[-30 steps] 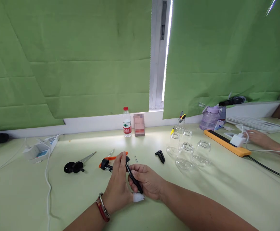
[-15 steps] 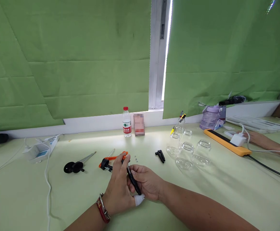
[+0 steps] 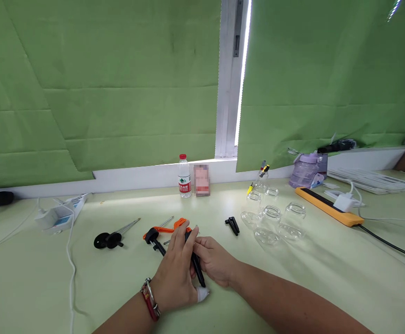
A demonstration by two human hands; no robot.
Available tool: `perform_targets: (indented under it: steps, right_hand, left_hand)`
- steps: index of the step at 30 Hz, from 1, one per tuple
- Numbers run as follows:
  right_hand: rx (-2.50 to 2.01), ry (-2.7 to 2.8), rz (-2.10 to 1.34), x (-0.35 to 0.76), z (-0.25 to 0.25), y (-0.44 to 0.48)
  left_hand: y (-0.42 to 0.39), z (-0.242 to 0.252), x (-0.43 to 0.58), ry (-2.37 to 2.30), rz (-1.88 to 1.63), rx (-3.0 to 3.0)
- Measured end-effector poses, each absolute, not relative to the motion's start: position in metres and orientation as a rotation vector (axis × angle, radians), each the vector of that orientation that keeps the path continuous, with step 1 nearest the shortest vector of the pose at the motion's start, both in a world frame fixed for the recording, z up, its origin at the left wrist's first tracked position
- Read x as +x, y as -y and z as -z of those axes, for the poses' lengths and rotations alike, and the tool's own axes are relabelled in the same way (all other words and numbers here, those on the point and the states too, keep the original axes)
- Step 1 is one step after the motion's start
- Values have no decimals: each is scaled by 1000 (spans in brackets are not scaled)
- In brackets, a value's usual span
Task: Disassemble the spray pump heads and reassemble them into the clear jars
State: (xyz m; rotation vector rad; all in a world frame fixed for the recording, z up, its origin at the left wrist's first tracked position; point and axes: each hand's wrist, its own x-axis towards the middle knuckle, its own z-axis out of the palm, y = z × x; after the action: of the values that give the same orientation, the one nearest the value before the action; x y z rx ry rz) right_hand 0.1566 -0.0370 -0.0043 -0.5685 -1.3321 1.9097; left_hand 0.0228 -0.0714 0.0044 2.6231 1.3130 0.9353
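Note:
Both my hands are together over the table, around a slim black rod-shaped part (image 3: pixel 197 270) whose exact kind I cannot make out. My left hand (image 3: pixel 177 273) spans it from fingertips at its upper end to a white-wrapped thumb near its lower end. From the right, my right hand (image 3: pixel 216 262) pinches its middle, partly hidden by the left. Just beyond the left hand lie a black part with a round head (image 3: pixel 152 235), orange pieces (image 3: pixel 180 223) and a thin metal rod. Several black round parts with metal shafts (image 3: pixel 112 240) rest farther left.
Small black handle-like pieces (image 3: pixel 232 226) lie right of my hands, near several glass jars (image 3: pixel 270 225). A water bottle (image 3: pixel 184 176) stands at the back. Orange power strip (image 3: pixel 327 206) and purple jug (image 3: pixel 305 170) are right; a white cable (image 3: pixel 72 264) runs along the left.
My left fingers have shifted slightly right and closer to the right hand, with the rod-shaped part still between the hands. The other person's arm at the right has left the view.

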Motion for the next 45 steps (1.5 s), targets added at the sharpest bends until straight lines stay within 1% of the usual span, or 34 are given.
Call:
perform_targets:
  steps: [4, 14, 22, 27, 32, 36, 42, 45]
  right_hand:
    - [-586, 1335, -1909, 157, 4, 36]
    - [-521, 1285, -2066, 161, -4, 33]
    - [-582, 1314, -2041, 167, -8, 33]
    - [-682, 1313, -1828, 177, -9, 15]
    - [-966, 1215, -1479, 198, -1, -15]
    - [-1113, 1246, -1333, 209, 12, -34]
    - [-1184, 1523, -1136, 208, 27, -36]
    - [-1157, 1922, -858, 203, 28, -31]
  left_hand:
    - [69, -2, 23, -1298, -999, 2607]
    - [71, -9, 15, -1233, -1020, 2529]
    - [73, -18, 11, -1072, -1173, 2398]
    - [76, -22, 4, -1022, -1276, 2244]
    - [83, -25, 1, -994, -1234, 2231]
    - [89, -27, 5, -973, -1173, 2048]
    - [93, -34, 13, -837, -990, 1460]
    - [93, -37, 15, -799, -939, 1129]
